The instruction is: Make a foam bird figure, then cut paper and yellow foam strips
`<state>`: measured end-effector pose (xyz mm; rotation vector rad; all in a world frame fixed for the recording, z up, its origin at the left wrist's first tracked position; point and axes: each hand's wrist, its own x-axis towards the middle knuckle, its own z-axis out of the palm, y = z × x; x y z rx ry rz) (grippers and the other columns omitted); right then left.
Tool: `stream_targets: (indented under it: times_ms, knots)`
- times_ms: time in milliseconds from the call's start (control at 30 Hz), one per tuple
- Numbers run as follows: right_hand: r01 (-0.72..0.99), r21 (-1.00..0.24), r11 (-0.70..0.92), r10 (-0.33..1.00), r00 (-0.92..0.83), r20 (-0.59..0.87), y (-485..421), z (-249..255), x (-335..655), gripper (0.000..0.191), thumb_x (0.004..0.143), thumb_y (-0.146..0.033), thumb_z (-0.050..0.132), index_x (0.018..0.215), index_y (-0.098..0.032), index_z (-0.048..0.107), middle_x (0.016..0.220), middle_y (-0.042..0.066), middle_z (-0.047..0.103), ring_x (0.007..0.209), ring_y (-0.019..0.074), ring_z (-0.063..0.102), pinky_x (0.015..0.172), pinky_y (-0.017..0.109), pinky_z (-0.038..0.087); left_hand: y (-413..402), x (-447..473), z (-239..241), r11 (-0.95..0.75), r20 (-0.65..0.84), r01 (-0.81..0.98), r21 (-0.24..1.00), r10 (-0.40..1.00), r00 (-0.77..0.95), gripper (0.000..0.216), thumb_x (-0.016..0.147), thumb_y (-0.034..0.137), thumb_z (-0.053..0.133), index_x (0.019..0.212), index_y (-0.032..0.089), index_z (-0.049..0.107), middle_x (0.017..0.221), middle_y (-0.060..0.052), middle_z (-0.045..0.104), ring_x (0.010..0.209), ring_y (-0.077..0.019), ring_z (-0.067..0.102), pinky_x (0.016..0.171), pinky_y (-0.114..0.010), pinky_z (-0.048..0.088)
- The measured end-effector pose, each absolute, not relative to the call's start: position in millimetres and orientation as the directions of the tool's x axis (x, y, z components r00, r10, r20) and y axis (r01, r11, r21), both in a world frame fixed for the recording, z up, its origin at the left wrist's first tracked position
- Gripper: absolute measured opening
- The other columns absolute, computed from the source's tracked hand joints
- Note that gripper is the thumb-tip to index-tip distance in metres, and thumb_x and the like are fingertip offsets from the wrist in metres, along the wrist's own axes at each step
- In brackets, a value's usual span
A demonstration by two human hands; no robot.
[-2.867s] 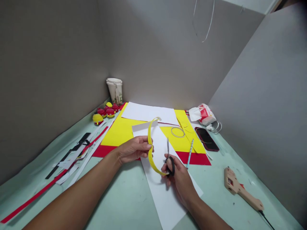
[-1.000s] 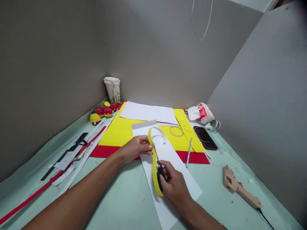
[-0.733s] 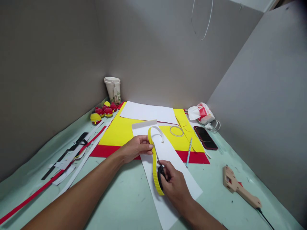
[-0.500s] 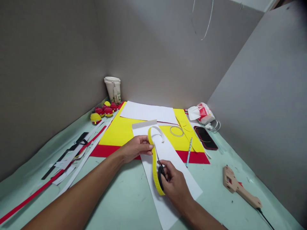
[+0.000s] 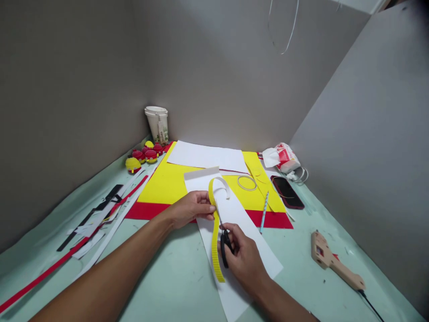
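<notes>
A narrow yellow paper strip (image 5: pixel 216 241) with close crosswise cuts or ridges is pinched in my left hand (image 5: pixel 193 208). Its far end curls over and shows a white underside, while the near end hangs down. My right hand (image 5: pixel 243 255) has its fingers in the black handles of a pair of scissors (image 5: pixel 225 248). The scissor blades point up against the strip's right edge, just below my left fingertips; how far apart they are is hard to see. Under both hands lies a long white paper sheet (image 5: pixel 241 232), its far end folded up.
Yellow and red sheets (image 5: pixel 161 188) lie behind. To the right are a tape ring (image 5: pixel 247 183), pencil (image 5: pixel 264 212), phone (image 5: pixel 287 192), tissue pack (image 5: pixel 286 158) and glue gun (image 5: pixel 335 261). Left are paper scraps (image 5: pixel 97 219), red-and-yellow round pieces (image 5: pixel 134 164) and a cup (image 5: pixel 157 125).
The near end of the yellow strip has swung left, away from my right hand, and now hangs straighter. Both hands stay nearly in place.
</notes>
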<state>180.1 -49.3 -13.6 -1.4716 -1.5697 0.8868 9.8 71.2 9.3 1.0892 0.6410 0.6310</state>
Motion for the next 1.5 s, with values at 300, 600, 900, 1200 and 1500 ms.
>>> stream_targets:
  times_ms: [300,600,900,1200,1500]
  knots:
    - [0.430,-0.895,0.114,0.993,-0.017,0.119,-49.1,-16.6,181.9,0.032,0.076,-0.018,0.056,0.107,-0.018,0.062,0.061,-0.004,0.058,0.055,0.0136,0.055,0.053,0.020,0.042,71.5,9.1,9.8,0.351,-0.169,-0.152,0.924,0.733,0.659,0.032,0.066,0.021,0.084,0.093,0.012,0.069,0.087,-0.006,0.071,0.070,-0.0099,0.063,0.066,-0.021,0.052]
    - [0.432,-0.895,0.113,0.989,0.042,0.145,-50.7,-17.0,178.7,0.031,0.077,-0.021,0.054,0.106,-0.017,0.064,0.060,-0.004,0.056,0.052,0.0124,0.050,0.052,0.021,0.039,71.2,9.0,10.6,0.346,-0.166,-0.149,0.927,0.731,0.662,0.032,0.067,0.021,0.083,0.095,0.013,0.070,0.087,-0.005,0.072,0.068,-0.0091,0.063,0.065,-0.020,0.052]
    - [0.487,-0.868,0.096,0.993,0.010,0.115,-49.2,-17.8,183.0,0.036,0.075,-0.019,0.053,0.109,-0.017,0.064,0.060,-0.006,0.048,0.054,0.0123,0.047,0.053,0.021,0.036,71.8,8.2,10.8,0.346,-0.167,-0.142,0.927,0.723,0.670,0.033,0.067,0.023,0.084,0.096,0.013,0.071,0.085,-0.005,0.072,0.069,-0.0093,0.063,0.066,-0.020,0.052]
    - [0.491,-0.868,0.073,0.996,0.008,0.088,-48.6,-20.4,184.5,0.036,0.076,-0.019,0.054,0.110,-0.018,0.064,0.061,-0.006,0.043,0.055,0.0124,0.043,0.054,0.022,0.034,72.3,7.3,9.7,0.358,-0.176,-0.145,0.922,0.724,0.667,0.034,0.068,0.022,0.083,0.098,0.013,0.070,0.088,-0.006,0.072,0.069,-0.0091,0.064,0.066,-0.020,0.053]
    - [0.374,-0.927,-0.006,1.000,0.012,-0.002,-49.3,-12.0,181.2,0.031,0.080,-0.028,0.056,0.109,-0.017,0.059,0.065,-0.006,0.045,0.058,0.0131,0.044,0.056,0.023,0.034,72.2,7.5,10.3,0.364,-0.185,-0.140,0.921,0.725,0.663,0.034,0.067,0.022,0.084,0.096,0.012,0.070,0.086,-0.006,0.071,0.069,-0.0092,0.063,0.065,-0.020,0.052]
